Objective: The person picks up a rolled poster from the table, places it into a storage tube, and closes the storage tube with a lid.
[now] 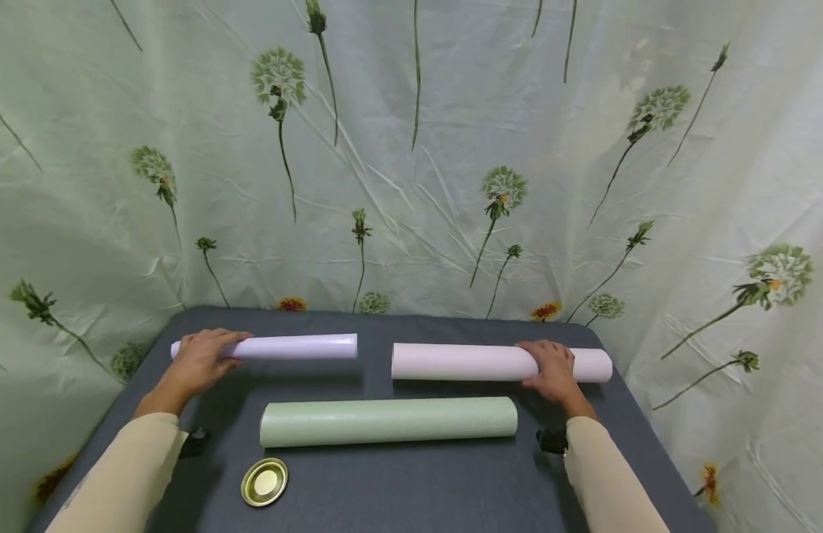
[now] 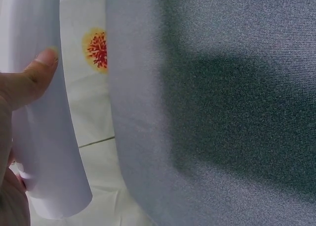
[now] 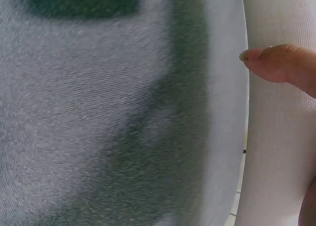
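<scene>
Toward the back left of the table, my left hand (image 1: 201, 360) grips a slim pale lavender roll (image 1: 298, 346) near its left end. In the left wrist view, the thumb lies across that glossy roll (image 2: 52, 142), with fingers on its other side. At the back right, my right hand (image 1: 550, 370) holds a thicker pale pink roll (image 1: 458, 362) from above, right of its middle. The right wrist view shows its thumb against the finely textured pink surface (image 3: 276, 147). Shadows of both rolls fall on the cloth. A pale green roll (image 1: 388, 422) lies crosswise between my forearms.
Near the green roll's left end sits a round gold-coloured lid or shallow dish (image 1: 264, 482). Dark grey cloth covers the table (image 1: 398, 492). Behind it hangs a pale curtain (image 1: 411, 185) printed with dandelions, close along the table's back edge.
</scene>
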A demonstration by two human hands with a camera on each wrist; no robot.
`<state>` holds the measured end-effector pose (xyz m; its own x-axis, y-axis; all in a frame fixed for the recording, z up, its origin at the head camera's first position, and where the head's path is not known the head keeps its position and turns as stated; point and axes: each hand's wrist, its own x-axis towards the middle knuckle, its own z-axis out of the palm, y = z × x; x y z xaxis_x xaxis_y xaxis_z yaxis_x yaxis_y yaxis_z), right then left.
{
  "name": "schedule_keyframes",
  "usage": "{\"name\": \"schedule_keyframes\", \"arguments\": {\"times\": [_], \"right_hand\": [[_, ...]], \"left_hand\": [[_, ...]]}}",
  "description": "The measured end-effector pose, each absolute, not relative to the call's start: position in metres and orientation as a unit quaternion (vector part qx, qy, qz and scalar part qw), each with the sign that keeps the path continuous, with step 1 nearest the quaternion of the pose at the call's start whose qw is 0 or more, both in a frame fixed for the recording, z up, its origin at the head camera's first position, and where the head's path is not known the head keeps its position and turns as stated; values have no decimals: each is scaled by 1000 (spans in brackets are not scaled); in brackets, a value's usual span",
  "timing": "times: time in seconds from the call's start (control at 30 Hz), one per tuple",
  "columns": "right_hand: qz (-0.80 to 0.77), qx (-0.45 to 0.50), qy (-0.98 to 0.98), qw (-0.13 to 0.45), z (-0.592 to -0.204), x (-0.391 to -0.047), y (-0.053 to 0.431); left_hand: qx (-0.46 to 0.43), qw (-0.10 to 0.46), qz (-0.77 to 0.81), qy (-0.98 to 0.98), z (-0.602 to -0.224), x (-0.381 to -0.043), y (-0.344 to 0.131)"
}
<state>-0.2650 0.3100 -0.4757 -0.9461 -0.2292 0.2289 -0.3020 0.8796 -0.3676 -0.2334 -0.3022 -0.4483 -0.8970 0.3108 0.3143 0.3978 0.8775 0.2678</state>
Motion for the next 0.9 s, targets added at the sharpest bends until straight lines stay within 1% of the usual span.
{"name": "schedule_keyframes", "arguments": {"times": [0.17,0.4,0.53,0.9], "right_hand": [[204,141,-964,99,-467,-266,307],[206,142,-963,103,-456,-258,305],[208,144,-962,106,-452,-259,305],[215,150,-958,115,-444,-262,302]], "left_hand": [[-190,143,-171,-956,-450,-231,-303],[-182,138,-169,-959,-449,-228,-299],[-179,142,-169,-959,-449,-227,-295],[-184,169,-171,-953,-447,-221,-292]]}}
